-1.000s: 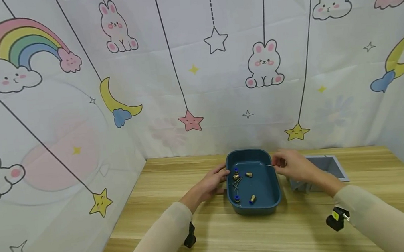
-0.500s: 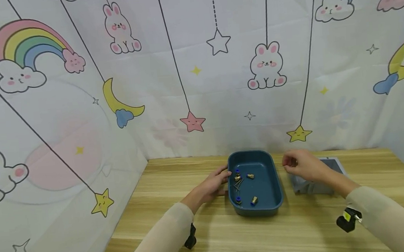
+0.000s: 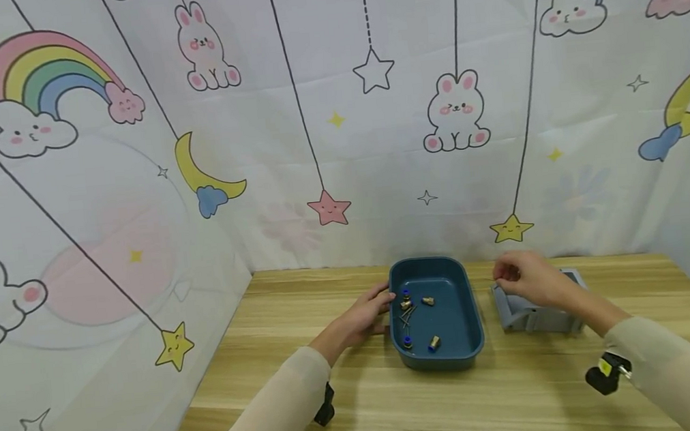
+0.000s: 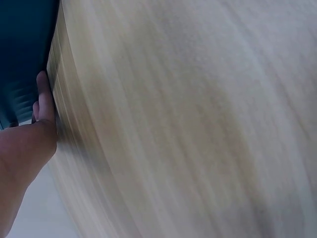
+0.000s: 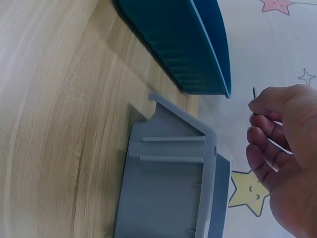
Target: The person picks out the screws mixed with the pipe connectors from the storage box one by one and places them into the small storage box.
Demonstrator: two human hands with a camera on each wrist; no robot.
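A dark blue plastic tray [image 3: 446, 356] stands on the wooden table. My left hand [image 3: 363, 316] rests against its left side, with fingertips at the rim; in the left wrist view, the visible finger lies straight along the outer wall. Inside lie several small brass fittings with blue collars, such as one fitting [image 3: 434, 343], and a few thin metal pins [image 3: 408, 316]. My right hand [image 3: 532, 281] pinches a thin metal pin [image 5: 254, 93] between thumb and forefinger, its other fingers curled loosely. It hovers above the grey bin [image 5: 163, 188], right of the tray, and partly hides it.
The wooden table [image 3: 491, 408] extends around both containers. A narrow strip of table separates the tray from the grey bin. A white cloth [image 3: 364, 152] printed with stars and rabbits hangs behind the table and along its sides.
My right hand has moved right, from above the tray's right rim to over the grey bin, carrying the pin. The bin now sits tilted differently. My left hand stays at the tray.
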